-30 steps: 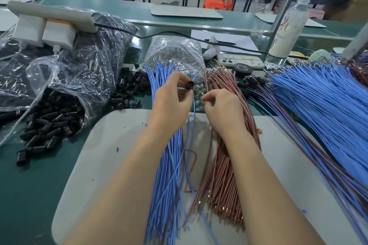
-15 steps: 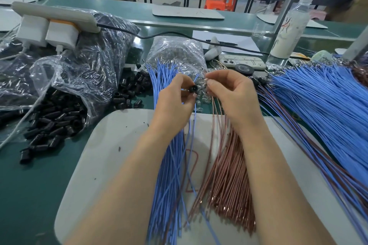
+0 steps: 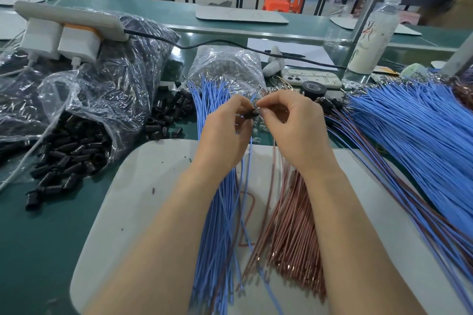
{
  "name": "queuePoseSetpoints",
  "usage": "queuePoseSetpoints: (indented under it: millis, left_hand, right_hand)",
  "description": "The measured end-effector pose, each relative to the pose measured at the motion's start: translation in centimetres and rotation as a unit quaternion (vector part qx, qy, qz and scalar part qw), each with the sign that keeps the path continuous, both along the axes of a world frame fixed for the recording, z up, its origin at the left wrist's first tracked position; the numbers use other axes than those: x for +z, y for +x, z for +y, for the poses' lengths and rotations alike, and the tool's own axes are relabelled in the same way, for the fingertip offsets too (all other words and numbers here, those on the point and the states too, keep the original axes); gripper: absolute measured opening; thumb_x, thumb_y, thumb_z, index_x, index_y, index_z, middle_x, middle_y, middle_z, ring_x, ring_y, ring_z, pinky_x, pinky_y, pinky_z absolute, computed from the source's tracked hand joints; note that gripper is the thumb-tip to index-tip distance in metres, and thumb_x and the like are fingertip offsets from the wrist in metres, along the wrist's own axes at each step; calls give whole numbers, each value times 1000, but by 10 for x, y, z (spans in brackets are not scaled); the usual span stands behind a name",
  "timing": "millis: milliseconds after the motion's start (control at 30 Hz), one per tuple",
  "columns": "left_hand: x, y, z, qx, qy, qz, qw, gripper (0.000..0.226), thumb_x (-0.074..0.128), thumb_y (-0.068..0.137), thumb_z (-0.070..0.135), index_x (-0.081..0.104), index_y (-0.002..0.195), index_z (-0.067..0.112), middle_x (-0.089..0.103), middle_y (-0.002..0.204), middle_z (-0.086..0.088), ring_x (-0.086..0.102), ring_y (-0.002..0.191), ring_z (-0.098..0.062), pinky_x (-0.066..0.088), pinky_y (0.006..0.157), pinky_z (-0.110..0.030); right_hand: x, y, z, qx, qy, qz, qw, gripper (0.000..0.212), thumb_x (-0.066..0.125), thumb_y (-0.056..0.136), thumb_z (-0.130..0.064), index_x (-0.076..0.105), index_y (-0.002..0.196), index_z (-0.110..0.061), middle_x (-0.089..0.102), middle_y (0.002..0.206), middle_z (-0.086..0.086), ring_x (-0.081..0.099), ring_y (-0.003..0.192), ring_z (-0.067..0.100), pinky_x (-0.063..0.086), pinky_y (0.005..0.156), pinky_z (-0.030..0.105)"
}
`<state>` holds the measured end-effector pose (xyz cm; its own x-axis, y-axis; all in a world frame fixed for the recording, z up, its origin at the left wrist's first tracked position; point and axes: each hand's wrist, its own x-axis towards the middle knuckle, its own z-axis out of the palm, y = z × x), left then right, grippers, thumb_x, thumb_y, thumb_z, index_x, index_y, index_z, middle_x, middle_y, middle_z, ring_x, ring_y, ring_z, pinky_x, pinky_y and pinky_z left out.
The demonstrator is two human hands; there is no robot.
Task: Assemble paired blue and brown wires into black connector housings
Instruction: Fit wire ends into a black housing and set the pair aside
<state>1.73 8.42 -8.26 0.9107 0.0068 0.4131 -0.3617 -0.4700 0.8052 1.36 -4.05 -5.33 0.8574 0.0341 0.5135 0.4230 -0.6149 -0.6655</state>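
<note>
A: So, what do we see on the far left?

B: We see a clear bag spilling black housings onto the counter. Its mouth faces us, we think so we can grab one fast.

A: And next?

B: Our blue wires lie side by side on the white mat. Their metal tips point away from us, so each tip is easy to pick.

A: What is our left hand doing?

B: It pinches one little housing up off the mat, near our eyes.

A: And our right hand?

B: Its fingers pinch a thin wire end, right at that housing. We think it is a brown one going in, but it is too small to be sure.

A: What comes after?

B: Our brown wires lie just under that hand, close by for the next pick. Far right sits a big blue heap.
</note>
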Motion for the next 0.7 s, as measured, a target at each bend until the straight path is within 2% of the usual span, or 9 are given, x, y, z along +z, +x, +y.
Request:
queuePoseSetpoints:
  millis: [100, 200, 267, 333, 400, 500, 533, 633, 700]
  left_hand:
    - [1, 0, -1, -2, 21, -12, 1000, 20, 56, 88, 3, 60, 97, 20, 63, 87, 8, 60, 80, -13, 51, 77, -27]
    - [3, -1, 0, 3, 63, -52, 997, 21, 58, 88, 3, 65, 104, 13, 65, 93, 2, 53, 80, -14, 44, 74, -20]
    - [6, -2, 0, 9, 64, -73, 995, 19, 60, 88, 7, 67, 105, 13, 63, 89, 8, 48, 78, -11, 37, 70, -9]
    - [7, -3, 0, 11, 51, -77, 996, 18, 62, 89, 13, 69, 106, 15, 60, 84, 13, 47, 79, -8, 35, 72, -4]
    - [7, -3, 0, 4, 42, -59, 997, 17, 62, 90, 18, 69, 105, 17, 63, 82, 11, 49, 81, -8, 36, 75, -6]
    - [4, -2, 2, -26, 26, -18, 999, 12, 61, 91, 17, 69, 99, 18, 68, 80, 6, 56, 84, -17, 45, 81, -24]
    - [4, -2, 3, -30, 23, -12, 999, 11, 60, 91, 16, 69, 99, 18, 67, 80, 6, 57, 84, -17, 45, 81, -26]
    - [3, -2, 3, -24, 27, -10, 999, 12, 60, 91, 14, 69, 97, 17, 66, 79, 5, 55, 81, -14, 43, 76, -22]
    - [3, -2, 3, -19, 28, -13, 999, 11, 60, 90, 13, 69, 95, 15, 67, 78, 3, 55, 75, -11, 42, 71, -17]
  right_hand:
    - [-1, 0, 1, -2, -25, -18, 1000, 16, 62, 85, -2, 73, 92, -11, 69, 88, 4, 63, 80, 15, 51, 79, 28]
    - [0, 1, -2, -1, -5, -11, 1000, 16, 64, 85, -3, 74, 91, -13, 69, 85, -1, 63, 77, 8, 50, 76, 18]
    - [1, 3, -6, 9, 62, 14, 998, 14, 66, 85, -6, 73, 91, -16, 70, 83, -5, 64, 76, 2, 49, 75, 11]
    - [1, 5, -11, 33, 168, 51, 984, 13, 67, 86, -5, 72, 90, -16, 71, 83, -3, 65, 77, 3, 52, 78, 17]
    - [-1, 7, -13, 53, 255, 90, 961, 11, 66, 86, -4, 69, 90, -14, 70, 84, 2, 66, 78, 8, 55, 79, 23]
    - [-8, 10, -12, 48, 293, 137, 945, 8, 66, 86, -5, 69, 86, -13, 70, 78, 1, 66, 73, 6, 55, 77, 23]
    - [-10, 11, -12, 44, 298, 146, 942, 9, 67, 86, -6, 69, 83, -14, 70, 75, 0, 66, 71, 7, 56, 77, 24]
    - [-13, 12, -9, 44, 322, 163, 932, 12, 67, 86, -6, 69, 79, -16, 69, 71, -1, 65, 71, 10, 56, 81, 29]
    - [-15, 12, -5, 51, 331, 165, 928, 14, 66, 86, -5, 69, 78, -16, 69, 71, -2, 65, 71, 9, 56, 78, 25]
